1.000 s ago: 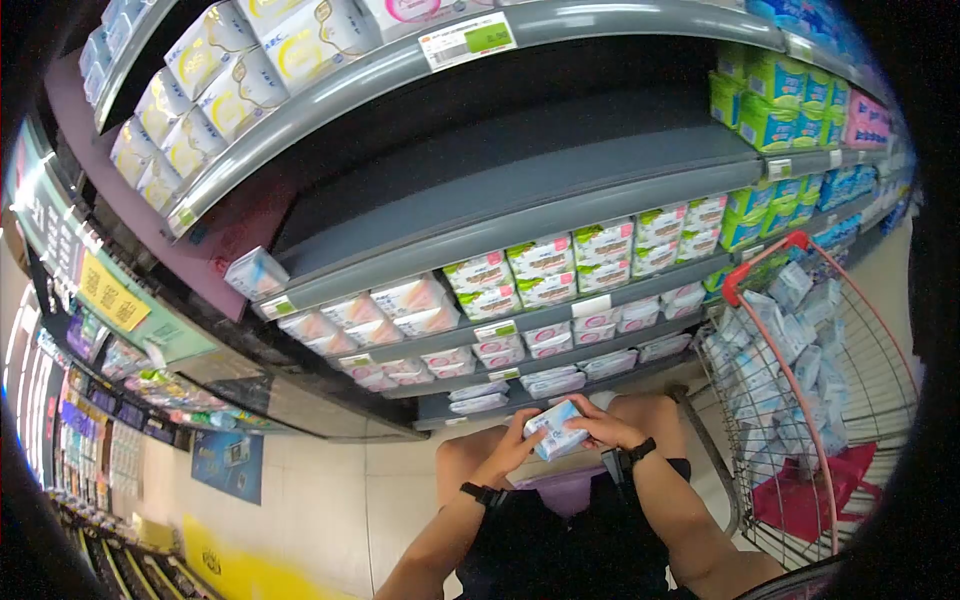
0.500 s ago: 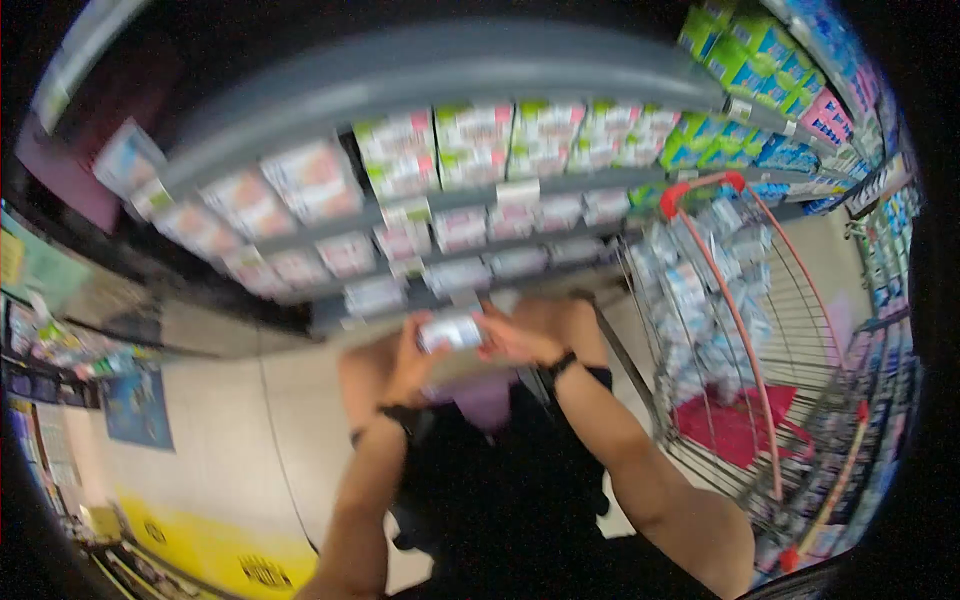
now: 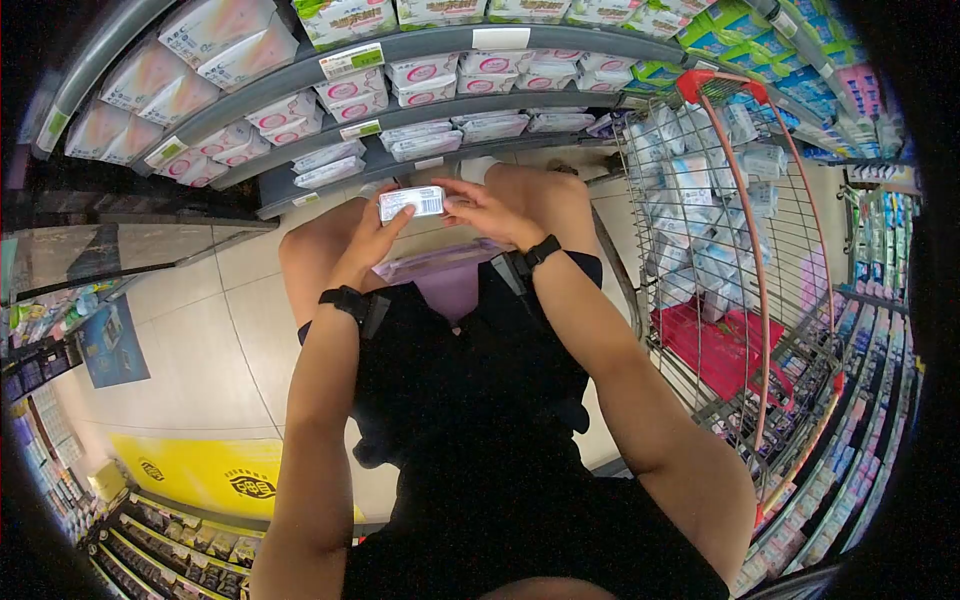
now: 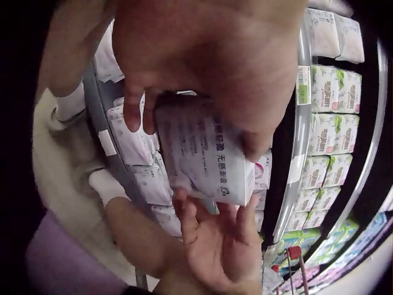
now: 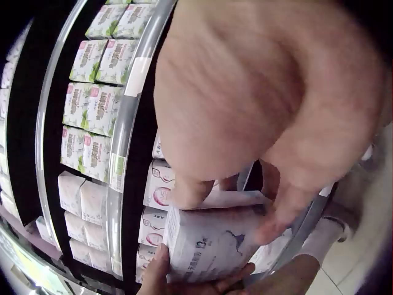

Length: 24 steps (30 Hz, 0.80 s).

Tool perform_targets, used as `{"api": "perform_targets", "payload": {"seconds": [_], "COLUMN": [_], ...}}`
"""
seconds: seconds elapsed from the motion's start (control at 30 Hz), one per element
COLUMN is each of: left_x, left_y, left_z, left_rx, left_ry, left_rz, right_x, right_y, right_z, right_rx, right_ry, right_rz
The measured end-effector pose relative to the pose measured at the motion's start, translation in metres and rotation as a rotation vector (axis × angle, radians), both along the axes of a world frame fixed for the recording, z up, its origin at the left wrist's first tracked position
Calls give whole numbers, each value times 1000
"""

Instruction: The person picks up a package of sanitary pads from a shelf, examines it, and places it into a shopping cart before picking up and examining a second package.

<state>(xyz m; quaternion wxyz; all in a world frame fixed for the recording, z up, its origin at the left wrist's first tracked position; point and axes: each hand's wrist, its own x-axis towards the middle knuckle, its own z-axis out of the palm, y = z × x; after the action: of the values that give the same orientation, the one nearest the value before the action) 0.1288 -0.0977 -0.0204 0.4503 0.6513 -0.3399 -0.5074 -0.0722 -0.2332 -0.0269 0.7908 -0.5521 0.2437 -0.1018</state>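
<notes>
Between both hands, over the lap, is a small white and pale-blue pack of sanitary pads (image 3: 412, 204), its barcoded side up in the head view. My left hand (image 3: 376, 238) grips its left end, thumb on the near face and fingers behind. At the other end my right hand (image 3: 492, 216) holds it between thumb and fingers. The left wrist view shows the printed broad face of the pack (image 4: 206, 153), with the right hand (image 4: 222, 246) at its lower end. In the right wrist view, left-hand fingers (image 5: 156, 270) support the pack (image 5: 212, 243) from the far end.
Shelves (image 3: 430, 120) with rows of pad packs (image 3: 345, 95) stand in front of the knees. A wire shopping cart (image 3: 755, 250) with a red handle is on the right, holding many similar packs (image 3: 690, 180) and a red bag (image 3: 715, 345). Tiled floor (image 3: 200, 330) lies to the left.
The head view has tilted down, so the hands and shelves sit higher in it. The pack has turned from its broad bluish face to a narrow barcoded side; both hands still hold it.
</notes>
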Motion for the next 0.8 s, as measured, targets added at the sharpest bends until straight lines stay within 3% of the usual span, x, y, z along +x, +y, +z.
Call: {"api": "perform_targets", "payload": {"seconds": [0.07, 0.17, 0.33, 0.47, 0.53, 0.67, 0.8], "left_x": [-1, -6, 5, 7, 5, 5, 1], "left_y": [-1, -1, 6, 2, -3, -2, -7], "left_z": [-3, 5, -18, -38, -36, -30, -26], "left_rx": [-23, -33, -17, -94, -118, -76, -54], "left_ry": [-29, -12, 134, 399, 498, 478, 503], "left_rz": [-24, -74, -159, -103, -33, 35, 70], "right_x": [0, -5, -9, -8, -6, -5, -2], "right_y": [-1, -2, -6, -3, -4, 3, 1], "right_z": [-5, -1, -1, 2, 4, 13, -1], "right_rx": [85, -167, -115, 89, -36, -40, -52], "right_ry": [1, 131, 157, 130, 102, -28, 19], "right_rz": [4, 127, 153, 116, 179, 178, 122]}}
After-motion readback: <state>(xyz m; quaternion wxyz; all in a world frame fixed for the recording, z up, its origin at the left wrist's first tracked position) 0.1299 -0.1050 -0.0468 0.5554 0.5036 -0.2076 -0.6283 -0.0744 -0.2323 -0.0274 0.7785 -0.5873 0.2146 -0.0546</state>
